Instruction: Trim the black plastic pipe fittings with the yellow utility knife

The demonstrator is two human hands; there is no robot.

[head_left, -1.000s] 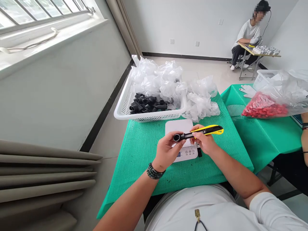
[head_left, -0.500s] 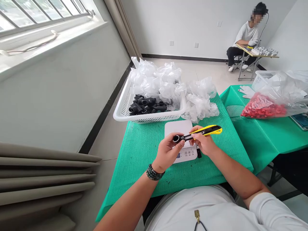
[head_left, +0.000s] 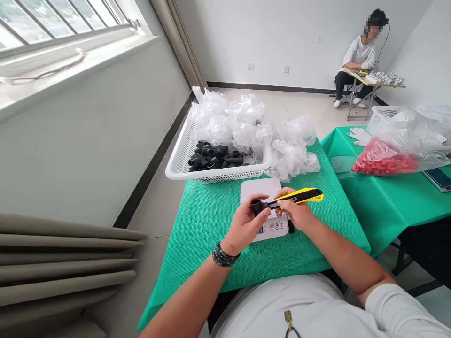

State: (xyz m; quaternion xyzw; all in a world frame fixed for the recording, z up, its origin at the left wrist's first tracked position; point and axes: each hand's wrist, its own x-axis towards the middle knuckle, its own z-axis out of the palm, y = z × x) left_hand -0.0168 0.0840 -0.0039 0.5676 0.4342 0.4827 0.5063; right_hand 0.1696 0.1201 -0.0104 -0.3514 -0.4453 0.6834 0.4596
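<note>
My left hand [head_left: 246,218] grips a black tubular elbow-shaped fitting [head_left: 257,206], its round opening tilted up. In my right hand [head_left: 294,211] is a yellow and black utility knife [head_left: 306,195], its blade end pointing left against the fitting. Whether the blade cuts into the fitting is too small to tell. Both hands are over a white digital scale [head_left: 271,231], which they partly cover. Behind it, a white plastic basket [head_left: 218,175] holds more black fittings [head_left: 211,154] and clear plastic bags [head_left: 225,112].
Crumpled clear bags [head_left: 292,157] lie right of the basket on the green-covered table [head_left: 197,220]. On a second green table are a bag of red parts [head_left: 384,157], a white glove [head_left: 360,136] and a phone [head_left: 439,178]. A person [head_left: 359,56] sits at a small far table.
The black fitting has turned in my left hand, so its opening faces more upward. The knife stays in my right hand, tip still at the fitting. The view has shifted slightly.
</note>
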